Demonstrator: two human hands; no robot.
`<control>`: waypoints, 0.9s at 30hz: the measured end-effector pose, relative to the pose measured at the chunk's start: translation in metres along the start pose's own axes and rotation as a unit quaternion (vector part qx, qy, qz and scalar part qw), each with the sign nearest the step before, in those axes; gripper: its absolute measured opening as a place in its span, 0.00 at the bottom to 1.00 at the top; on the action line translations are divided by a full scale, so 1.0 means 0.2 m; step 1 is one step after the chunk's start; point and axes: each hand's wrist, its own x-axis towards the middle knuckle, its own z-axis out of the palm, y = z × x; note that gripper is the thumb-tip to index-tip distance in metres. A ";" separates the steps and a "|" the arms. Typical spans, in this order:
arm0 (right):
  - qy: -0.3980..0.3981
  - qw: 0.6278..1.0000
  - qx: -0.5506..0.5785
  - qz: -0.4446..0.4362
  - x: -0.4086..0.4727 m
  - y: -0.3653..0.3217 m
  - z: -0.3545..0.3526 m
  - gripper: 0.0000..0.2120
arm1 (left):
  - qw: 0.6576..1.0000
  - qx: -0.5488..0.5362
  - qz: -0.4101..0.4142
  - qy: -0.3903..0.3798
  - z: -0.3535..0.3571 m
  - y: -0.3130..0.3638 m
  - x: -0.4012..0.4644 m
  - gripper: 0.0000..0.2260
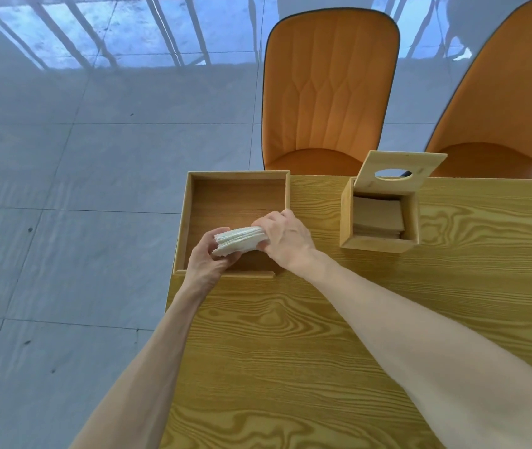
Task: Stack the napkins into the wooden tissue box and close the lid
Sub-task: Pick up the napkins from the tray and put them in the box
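A thick stack of white napkins (238,242) is held over the near part of a shallow wooden tray (184,222). My left hand (205,260) grips the stack's left end and my right hand (285,241) grips its right end. To the right stands the wooden tissue box (378,244), its hinged lid (397,171) with an oval hole standing open at the back. Several napkins (378,218) lie stacked inside the box.
The tray sits at the far left corner of the wood-grain table (322,351), close to the table's left edge. Two orange chairs (329,92) (510,108) stand behind the table. Grey tiled floor (63,222) lies to the left.
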 end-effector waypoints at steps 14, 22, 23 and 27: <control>0.086 0.981 0.172 0.021 -0.20 0.14 -0.22 0.12 | 0.998 -0.006 0.055 -0.014 0.09 0.21 -0.06 0.12; 0.146 0.953 0.241 0.108 -0.46 0.34 -0.43 0.17 | 0.995 -0.022 0.081 -0.062 0.34 0.44 -0.13 0.13; 0.152 0.948 0.252 0.121 -0.50 0.37 -0.46 0.17 | 0.994 -0.020 0.083 -0.068 0.38 0.47 -0.14 0.12; 0.160 0.930 0.288 0.162 -0.61 0.51 -0.54 0.17 | 0.992 -0.010 0.084 -0.091 0.56 0.56 -0.16 0.12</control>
